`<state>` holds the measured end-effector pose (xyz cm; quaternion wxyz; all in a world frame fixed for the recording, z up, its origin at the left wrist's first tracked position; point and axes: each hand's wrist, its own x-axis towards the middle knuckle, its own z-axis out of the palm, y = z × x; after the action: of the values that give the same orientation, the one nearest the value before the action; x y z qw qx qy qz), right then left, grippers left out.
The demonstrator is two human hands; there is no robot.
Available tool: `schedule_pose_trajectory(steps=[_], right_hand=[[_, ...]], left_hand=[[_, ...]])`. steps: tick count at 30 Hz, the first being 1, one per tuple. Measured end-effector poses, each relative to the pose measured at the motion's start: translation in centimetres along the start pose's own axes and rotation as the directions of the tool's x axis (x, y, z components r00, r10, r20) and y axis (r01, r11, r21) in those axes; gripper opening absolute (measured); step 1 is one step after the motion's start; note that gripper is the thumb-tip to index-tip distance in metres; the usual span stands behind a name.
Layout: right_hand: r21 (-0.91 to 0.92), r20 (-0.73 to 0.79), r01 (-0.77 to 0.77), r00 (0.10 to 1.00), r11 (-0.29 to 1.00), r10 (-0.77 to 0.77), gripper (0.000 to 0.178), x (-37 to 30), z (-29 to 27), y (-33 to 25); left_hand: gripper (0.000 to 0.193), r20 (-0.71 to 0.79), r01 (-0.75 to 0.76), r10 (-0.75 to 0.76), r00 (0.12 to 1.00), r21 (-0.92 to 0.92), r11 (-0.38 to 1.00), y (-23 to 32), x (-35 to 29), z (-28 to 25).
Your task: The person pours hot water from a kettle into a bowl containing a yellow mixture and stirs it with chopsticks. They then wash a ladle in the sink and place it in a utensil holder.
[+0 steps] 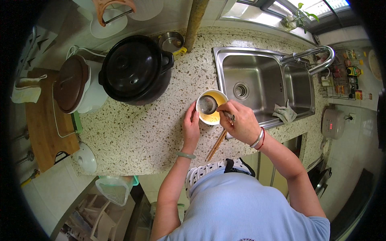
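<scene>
A white bowl (198,115) with a frothy yellow mixture (210,117) in it stands on the speckled counter, left of the sink. My left hand (190,126) holds the bowl by its left side, fingers against the wall. Over the bowl, my right hand (241,122) is closed round the handle of a metal ladle (207,105). The ladle's round, greyish head is inside the bowl's rim, over the mixture. A pair of wooden chopsticks (216,145) lies on the counter below my right hand, the upper ends partly hidden.
A lidded black pot (134,70) stands at the left, by a white cooker with a brown lid (70,84). Behind is a small metal pan (171,41). The steel sink (255,68), with a faucet (327,60) and cloth (286,112), is at the right.
</scene>
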<state>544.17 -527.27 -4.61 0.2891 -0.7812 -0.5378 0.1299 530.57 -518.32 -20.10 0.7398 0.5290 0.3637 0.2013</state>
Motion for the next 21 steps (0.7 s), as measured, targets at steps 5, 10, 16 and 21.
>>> schedule_pose_trajectory(steps=[5,10,16,21], right_hand=[[0.059,-0.027,0.004,1.0,0.998,-0.002,0.018,-0.6,0.2,0.2],[0.102,-0.075,0.016,0.997,0.995,-0.008,0.018,-1.4,0.3,0.5],[0.205,-0.109,-0.062,0.99,0.977,0.085,0.02,-2.8,0.2,1.3],[0.392,-0.094,-0.219,0.957,0.894,0.275,0.013,-3.9,0.1,1.9]], left_hand=[[0.04,0.0,0.004,-0.004,1.0,-0.01,1.0,0.2,-0.1,0.1],[0.04,-0.004,0.012,-0.012,1.0,-0.047,0.999,-0.3,0.0,0.0],[0.04,0.011,0.015,-0.014,1.0,-0.06,0.998,0.2,-0.2,-0.1],[0.041,0.001,0.011,-0.011,1.0,-0.072,0.997,-0.1,-0.3,-0.1]])
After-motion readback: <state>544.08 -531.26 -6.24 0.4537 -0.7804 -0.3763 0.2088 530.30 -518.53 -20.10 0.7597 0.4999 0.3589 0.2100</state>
